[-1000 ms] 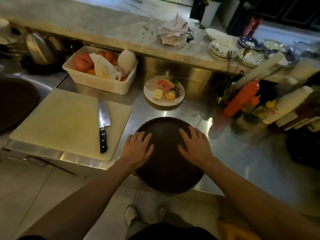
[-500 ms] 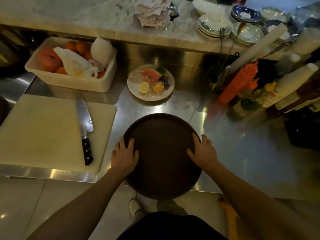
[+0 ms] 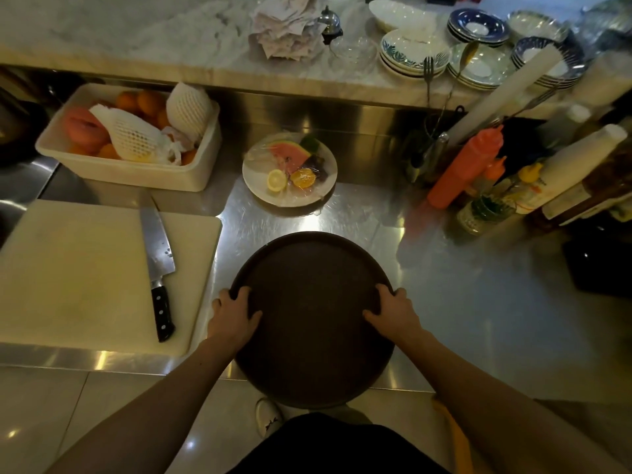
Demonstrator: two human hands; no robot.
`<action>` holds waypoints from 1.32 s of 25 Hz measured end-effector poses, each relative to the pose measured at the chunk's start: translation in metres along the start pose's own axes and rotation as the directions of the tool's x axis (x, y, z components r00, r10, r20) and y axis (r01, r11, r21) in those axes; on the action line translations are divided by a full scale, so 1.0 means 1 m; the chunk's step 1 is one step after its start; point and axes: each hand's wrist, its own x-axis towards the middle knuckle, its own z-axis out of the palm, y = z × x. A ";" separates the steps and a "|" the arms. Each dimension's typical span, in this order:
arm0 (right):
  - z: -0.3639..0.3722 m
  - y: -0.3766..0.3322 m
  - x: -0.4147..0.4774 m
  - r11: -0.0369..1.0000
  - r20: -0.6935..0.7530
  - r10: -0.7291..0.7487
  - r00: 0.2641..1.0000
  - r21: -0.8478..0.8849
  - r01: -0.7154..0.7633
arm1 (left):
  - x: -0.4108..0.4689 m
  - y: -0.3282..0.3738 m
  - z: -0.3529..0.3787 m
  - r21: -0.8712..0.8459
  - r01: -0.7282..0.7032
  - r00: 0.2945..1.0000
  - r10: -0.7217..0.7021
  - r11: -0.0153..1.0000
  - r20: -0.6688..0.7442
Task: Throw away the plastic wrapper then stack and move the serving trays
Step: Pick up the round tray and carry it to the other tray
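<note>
A round dark brown serving tray [image 3: 313,323] lies on the steel counter, its near part hanging over the front edge. My left hand [image 3: 232,316] grips its left rim, thumb on top. My right hand [image 3: 393,311] grips its right rim the same way. Behind the tray stands a plate of fruit pieces [image 3: 290,172] covered in clear plastic wrap. Whether more than one tray is stacked here I cannot tell.
A white cutting board [image 3: 78,275] with a large knife [image 3: 158,261] lies to the left. A cream tub of fruit [image 3: 133,138] sits behind it. Sauce bottles [image 3: 461,165] crowd the right. Stacked plates [image 3: 413,53] and crumpled paper [image 3: 287,25] sit on the marble shelf.
Both hands slid from flat on the tray's top out to its side rims and closed on them. The view shifted right and down; the dark tray at the far left left the frame.
</note>
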 end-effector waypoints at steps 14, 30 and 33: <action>-0.024 -0.008 -0.011 0.991 -0.072 -0.106 0.992 0.079 0.112 | -0.015 -0.013 -0.018 -0.093 -0.040 0.998 0.036 0.995 -0.041; -0.093 -0.105 0.004 0.916 -0.212 -0.371 0.904 0.075 0.394 | -0.033 -0.033 -0.117 -0.362 0.035 0.931 -0.162 0.931 -0.328; -0.104 -0.137 0.005 0.870 -0.223 -0.467 0.856 0.056 0.490 | -0.049 -0.044 -0.130 -0.382 0.090 0.886 -0.249 0.920 -0.391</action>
